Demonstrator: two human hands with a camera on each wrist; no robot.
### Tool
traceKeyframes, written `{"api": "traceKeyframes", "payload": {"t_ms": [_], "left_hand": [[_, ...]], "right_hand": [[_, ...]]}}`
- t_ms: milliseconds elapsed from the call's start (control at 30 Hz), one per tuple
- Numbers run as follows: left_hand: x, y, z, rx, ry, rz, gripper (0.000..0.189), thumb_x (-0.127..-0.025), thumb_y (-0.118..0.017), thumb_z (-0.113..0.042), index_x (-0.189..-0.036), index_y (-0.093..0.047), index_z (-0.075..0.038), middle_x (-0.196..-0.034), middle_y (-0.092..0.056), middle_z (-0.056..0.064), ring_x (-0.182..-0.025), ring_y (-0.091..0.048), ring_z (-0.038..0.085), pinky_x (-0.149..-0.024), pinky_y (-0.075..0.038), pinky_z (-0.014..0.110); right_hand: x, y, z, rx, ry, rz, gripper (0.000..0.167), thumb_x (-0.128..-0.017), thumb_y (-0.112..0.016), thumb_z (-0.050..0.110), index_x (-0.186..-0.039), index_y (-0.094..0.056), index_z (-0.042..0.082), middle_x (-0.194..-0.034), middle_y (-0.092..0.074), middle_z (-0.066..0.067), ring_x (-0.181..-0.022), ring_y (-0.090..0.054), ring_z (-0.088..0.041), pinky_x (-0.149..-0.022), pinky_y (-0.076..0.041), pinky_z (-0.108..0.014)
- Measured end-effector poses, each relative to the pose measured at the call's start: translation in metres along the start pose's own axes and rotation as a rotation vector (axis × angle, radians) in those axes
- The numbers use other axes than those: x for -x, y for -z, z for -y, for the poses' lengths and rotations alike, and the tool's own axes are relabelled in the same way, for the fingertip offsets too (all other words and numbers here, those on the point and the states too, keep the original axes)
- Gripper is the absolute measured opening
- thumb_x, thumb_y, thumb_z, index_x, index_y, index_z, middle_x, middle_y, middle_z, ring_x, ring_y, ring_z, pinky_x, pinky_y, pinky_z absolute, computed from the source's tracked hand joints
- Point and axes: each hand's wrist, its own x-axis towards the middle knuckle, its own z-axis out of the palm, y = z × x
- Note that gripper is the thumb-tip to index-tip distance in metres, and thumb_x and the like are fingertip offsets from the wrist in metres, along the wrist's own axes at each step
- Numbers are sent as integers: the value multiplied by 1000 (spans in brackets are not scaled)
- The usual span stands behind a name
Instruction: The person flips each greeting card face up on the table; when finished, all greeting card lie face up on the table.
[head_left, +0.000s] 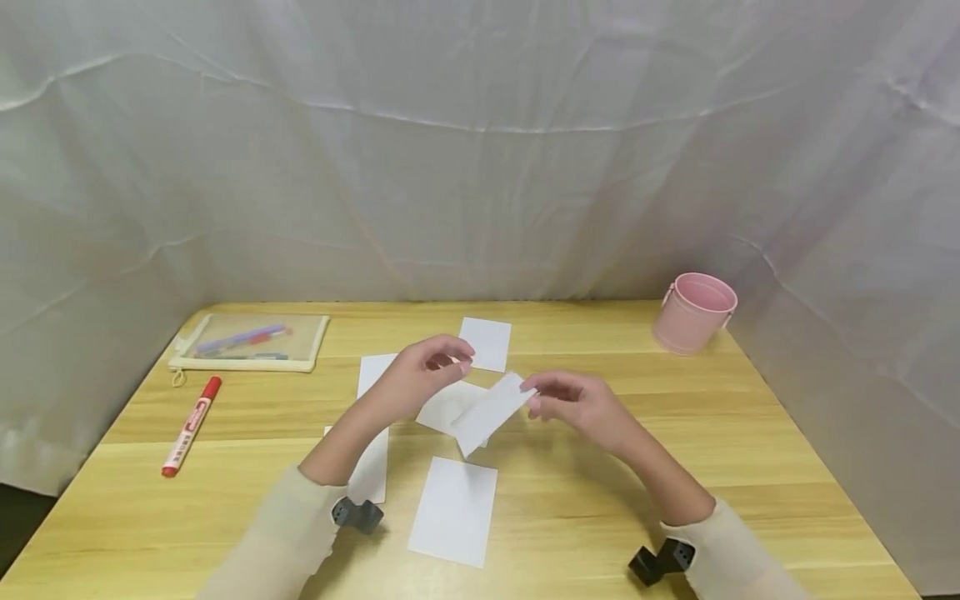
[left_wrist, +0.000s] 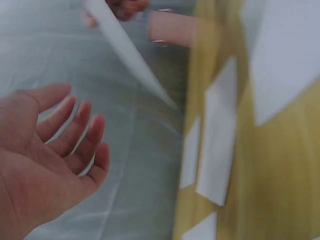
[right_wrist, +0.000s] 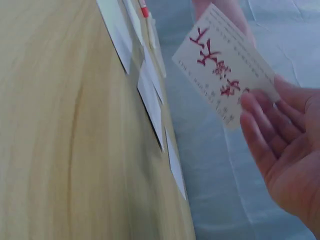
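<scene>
Nearest the viewer, a white card [head_left: 453, 512] lies flat on the wood-grain tabletop [head_left: 585, 542], on the near side of the printed card [head_left: 492, 414] that a person's right hand [head_left: 588, 410] pinches by its right end, raised above the table. Red Chinese characters [right_wrist: 215, 62] mark its far face in the right wrist view. The one-ended pinch could let the printed card swivel or slip; the left forearm [head_left: 335, 450], reaching above half-hidden cards [head_left: 372, 475] to its left, could drag them askew if lowered. Under the printed card lies another loose card [head_left: 441, 407], open to a nudge. Just left of the printed card, the left hand [head_left: 422, 375] hovers, fingers loosely bent and holding nothing, between it and a red-capped marker [head_left: 191, 428] and, farther back, a zip pouch [head_left: 247, 365] of pens [head_left: 240, 338]. Beyond the printed card lies a far card [head_left: 491, 344]; a pink pail [head_left: 684, 327] stands well to its right, before a grey curtain [head_left: 480, 208].
</scene>
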Motion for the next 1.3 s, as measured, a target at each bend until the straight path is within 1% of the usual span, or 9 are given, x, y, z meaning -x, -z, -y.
{"api": "traceKeyframes", "payload": {"t_ms": [200,400,533,633,733,833,1000,1133,1300], "left_hand": [[5,3,-11,80,24,73,21,-99,-65,-31,-115,-69,-19,-109,-71,2,-101,-66,20,-96,-51,40],[6,0,-10,144,26,37,18,-95,-69,-21,-112,-70,-14,-102,-72,3,-99,-68,23,-96,-52,40],[5,-3,-9,134,18,6,17,-93,-71,-14,-110,-69,-12,-101,-71,2,-95,-67,18,-91,-54,35],[5,-5,-9,127,11,-30,19,-94,-69,-12,-113,-69,-10,-101,-72,4,-93,-67,16,-89,-54,33],[5,-8,-11,106,7,-49,21,-95,-68,-14,-116,-71,-11,-105,-72,5,-91,-66,17,-83,-54,31],[7,-12,-13,67,7,-26,22,-96,-68,-16,-117,-74,-15,-109,-71,3,-90,-65,18,-77,-54,30],[11,-21,-18,13,-14,61,22,-96,-68,-18,-118,-73,-20,-104,-71,0,-88,-64,17,-72,-53,30],[10,-25,-19,10,-30,75,24,-96,-69,-19,-120,-70,-19,-97,-70,-1,-86,-65,17,-73,-53,30],[8,-18,-15,61,-24,-4,30,-97,-69,-24,-127,-66,-20,-104,-70,0,-94,-66,17,-84,-53,35]], "right_hand": [[-4,7,-6,-11,-61,-218,30,-99,-66,29,-111,-69,2,-91,-68,-16,-81,-68,-20,-79,-60,-33],[-8,10,-10,-13,-72,-309,28,-99,-66,26,-107,-69,0,-79,-65,-11,-69,-63,-15,-67,-58,-30],[-7,10,-11,18,-86,-320,28,-99,-66,28,-106,-70,1,-78,-64,-10,-68,-58,-14,-61,-52,-26],[-6,10,-10,110,-77,-333,30,-99,-66,33,-108,-72,6,-87,-65,-11,-76,-55,-15,-66,-48,-24],[-3,8,-6,227,-14,-325,27,-98,-67,35,-111,-73,12,-99,-68,-6,-90,-57,-15,-80,-48,-30],[-2,-1,0,318,108,-275,25,-96,-70,26,-118,-71,14,-103,-72,1,-97,-62,-15,-91,-47,-37],[2,-18,9,403,247,-190,34,-93,-73,12,-126,-68,14,-98,-75,5,-96,-67,-14,-93,-45,-41],[5,-21,10,393,260,-180,30,-93,-72,8,-122,-71,14,-94,-74,5,-87,-66,-13,-83,-50,-33],[6,-15,7,221,147,-235,25,-94,-70,9,-119,-69,10,-93,-72,-4,-79,-66,-12,-70,-56,-27]]}}
